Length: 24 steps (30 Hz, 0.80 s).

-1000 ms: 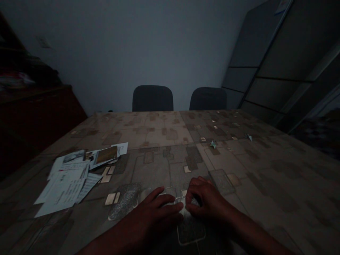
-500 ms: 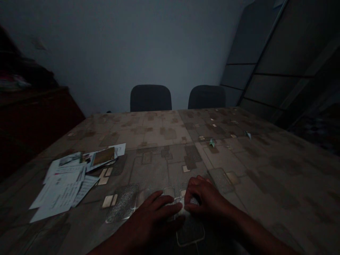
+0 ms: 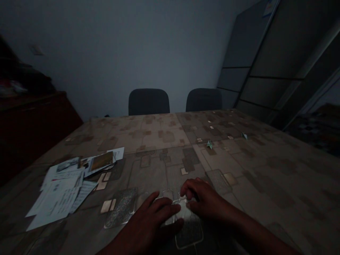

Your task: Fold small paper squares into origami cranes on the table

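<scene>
In the head view, my left hand rests low at the table's near side, fingers stretched and somewhat spread. Its fingertips touch or lie beside a small pale patch that looks like a thin piece of paper; dim light blurs its edges. Just to the right, my right hand is bent over the far side of that patch. A gap shows between its thumb and curled index finger, and I see nothing held there. Beyond the hands stands a small folded green paper piece. Another folded piece sits farther right.
Loose papers and cards are piled on the left of the patterned tablecloth. Two dark chairs stand behind the far edge, before a plain wall. A reddish cabinet is at left, tall panelled doors at right.
My right hand's thumb and index finger have parted and drawn back slightly from the pale patch, which shows more now. My left hand stays nearly in place. The whole view has shifted slightly.
</scene>
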Each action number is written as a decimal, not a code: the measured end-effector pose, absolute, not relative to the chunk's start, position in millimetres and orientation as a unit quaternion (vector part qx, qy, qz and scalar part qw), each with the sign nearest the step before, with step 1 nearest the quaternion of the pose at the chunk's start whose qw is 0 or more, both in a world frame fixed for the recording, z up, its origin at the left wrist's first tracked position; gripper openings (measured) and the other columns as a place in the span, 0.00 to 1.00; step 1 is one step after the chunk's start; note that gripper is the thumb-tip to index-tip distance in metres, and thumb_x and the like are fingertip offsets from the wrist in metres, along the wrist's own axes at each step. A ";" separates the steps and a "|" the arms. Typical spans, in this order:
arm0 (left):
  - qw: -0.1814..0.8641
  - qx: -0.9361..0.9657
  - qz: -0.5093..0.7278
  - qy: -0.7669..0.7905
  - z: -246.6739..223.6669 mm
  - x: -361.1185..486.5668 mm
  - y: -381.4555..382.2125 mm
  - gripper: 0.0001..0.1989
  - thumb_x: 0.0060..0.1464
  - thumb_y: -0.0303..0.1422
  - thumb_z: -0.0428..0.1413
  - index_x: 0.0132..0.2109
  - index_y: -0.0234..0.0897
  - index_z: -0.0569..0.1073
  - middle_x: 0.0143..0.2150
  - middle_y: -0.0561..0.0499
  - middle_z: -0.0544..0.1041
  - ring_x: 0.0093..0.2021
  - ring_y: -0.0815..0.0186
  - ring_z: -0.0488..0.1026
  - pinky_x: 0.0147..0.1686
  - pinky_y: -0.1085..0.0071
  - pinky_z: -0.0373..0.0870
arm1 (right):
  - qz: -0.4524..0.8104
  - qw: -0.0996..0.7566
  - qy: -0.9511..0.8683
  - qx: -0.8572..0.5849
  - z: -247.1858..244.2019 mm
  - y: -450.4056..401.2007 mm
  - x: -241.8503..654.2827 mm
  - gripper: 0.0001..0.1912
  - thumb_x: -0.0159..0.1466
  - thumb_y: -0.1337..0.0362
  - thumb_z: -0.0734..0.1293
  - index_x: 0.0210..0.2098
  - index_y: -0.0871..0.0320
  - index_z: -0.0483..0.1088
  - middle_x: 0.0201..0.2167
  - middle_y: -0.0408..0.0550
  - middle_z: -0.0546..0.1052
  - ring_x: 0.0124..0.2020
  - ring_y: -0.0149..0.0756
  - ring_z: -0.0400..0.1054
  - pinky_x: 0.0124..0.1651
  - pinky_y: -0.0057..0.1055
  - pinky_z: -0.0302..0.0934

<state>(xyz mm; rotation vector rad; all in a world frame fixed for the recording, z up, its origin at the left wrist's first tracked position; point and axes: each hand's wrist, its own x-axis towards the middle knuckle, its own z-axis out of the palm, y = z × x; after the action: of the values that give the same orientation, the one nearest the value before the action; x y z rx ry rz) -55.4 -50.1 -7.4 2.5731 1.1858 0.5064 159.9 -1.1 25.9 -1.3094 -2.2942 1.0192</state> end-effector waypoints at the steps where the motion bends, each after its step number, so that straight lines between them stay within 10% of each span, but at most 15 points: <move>1: 0.132 0.884 0.178 0.411 -7.4 -55.5 -50.2 0.16 0.61 0.40 0.52 0.55 0.48 0.68 0.50 0.49 0.78 0.50 0.59 0.75 0.57 0.47 0.62 | 0.353 0.154 -0.802 -0.456 25.5 -1.8 159.7 0.18 0.50 0.80 0.63 0.36 0.57 0.68 0.30 0.39 0.70 0.38 0.36 0.64 0.42 0.33 0.50; 24: 0.218 0.810 0.180 0.514 -9.3 -49.3 -54.7 0.15 0.55 0.40 0.58 0.50 0.48 0.73 0.49 0.52 0.80 0.52 0.54 0.74 0.61 0.47 0.55 | 0.324 0.205 -0.790 -0.478 12.4 -14.5 152.3 0.11 0.53 0.71 0.67 0.36 0.56 0.67 0.32 0.41 0.69 0.38 0.40 0.61 0.42 0.36 0.48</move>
<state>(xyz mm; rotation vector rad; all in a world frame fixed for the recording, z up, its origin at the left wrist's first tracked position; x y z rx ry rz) -49.3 -54.7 -9.3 2.2419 1.4228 0.4995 152.3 -14.5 12.4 -1.3327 -2.2033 0.9037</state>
